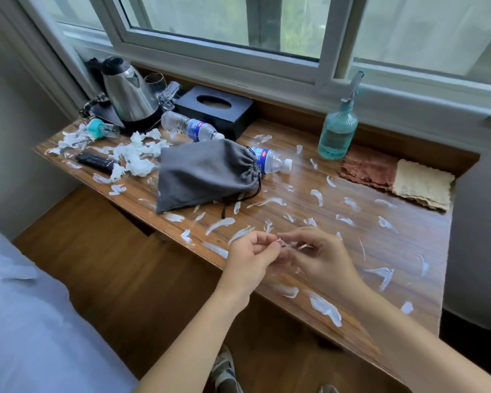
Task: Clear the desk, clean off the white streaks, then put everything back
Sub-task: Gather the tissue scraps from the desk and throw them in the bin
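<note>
White streaks (325, 307) smear the wooden desk (386, 251) from end to end. My left hand (250, 258) and my right hand (321, 256) meet above the desk's front edge, fingertips together, pinching a small white scrap (284, 244) between them. On the desk lie a grey drawstring bag (204, 171), two plastic water bottles (192, 127) (272, 160), a black remote (95, 161) and crumpled white tissue bits (136, 154). A kettle (128, 92) and a black tissue box (214, 109) stand at the back left.
A teal spray bottle (338, 129) stands at the back right beside a brown cloth (366, 168) and a beige cloth (423, 182). Glasses (165, 87) sit behind the kettle, a small teal item (99, 129) near it. A bed (26, 321) is at lower left; the window runs behind.
</note>
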Available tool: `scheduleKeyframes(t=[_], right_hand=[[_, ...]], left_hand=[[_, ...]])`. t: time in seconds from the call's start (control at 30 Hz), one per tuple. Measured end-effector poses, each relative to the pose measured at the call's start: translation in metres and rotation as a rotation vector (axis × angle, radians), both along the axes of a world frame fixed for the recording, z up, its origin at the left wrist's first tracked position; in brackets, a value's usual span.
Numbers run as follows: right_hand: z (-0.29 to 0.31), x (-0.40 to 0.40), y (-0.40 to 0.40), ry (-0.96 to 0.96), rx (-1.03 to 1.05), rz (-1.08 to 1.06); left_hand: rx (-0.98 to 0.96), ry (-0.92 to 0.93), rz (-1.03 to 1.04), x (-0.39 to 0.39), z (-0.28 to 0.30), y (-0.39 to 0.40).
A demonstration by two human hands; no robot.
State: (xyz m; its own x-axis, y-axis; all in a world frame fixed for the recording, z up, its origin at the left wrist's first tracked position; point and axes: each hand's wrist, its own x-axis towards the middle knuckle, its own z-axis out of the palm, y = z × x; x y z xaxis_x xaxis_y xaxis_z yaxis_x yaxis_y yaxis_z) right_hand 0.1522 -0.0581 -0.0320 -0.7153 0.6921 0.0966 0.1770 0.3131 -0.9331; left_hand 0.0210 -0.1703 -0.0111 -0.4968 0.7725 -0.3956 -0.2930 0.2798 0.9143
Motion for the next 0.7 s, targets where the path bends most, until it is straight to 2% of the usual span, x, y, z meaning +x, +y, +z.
scheduleKeyframes(t=[0.1,0.23,0.37,0.47,0.57,0.7], right_hand=[[-0.003,-0.034,-0.013,-0.005,0.024,-0.100],[0.003,-0.090,-0.028,-0.024,-0.012,-0.177],[0.013,-0.145,-0.032,-0.048,0.074,-0.210],[0.020,-0.165,-0.021,-0.140,0.133,-0.221],[0.024,-0.171,-0.008,-0.237,0.192,-0.255],[0.028,-0.172,0.005,-0.264,0.189,-0.283]], left_hand=[[-0.042,0.051,-0.126,-0.051,-0.003,-0.015],[-0.142,0.288,-0.163,-0.135,-0.002,-0.041],[-0.198,0.604,-0.172,-0.216,0.011,-0.065],[-0.215,0.765,-0.158,-0.261,0.016,-0.075],[-0.243,0.837,-0.205,-0.286,0.016,-0.077],[-0.239,0.877,-0.219,-0.298,0.015,-0.067]])
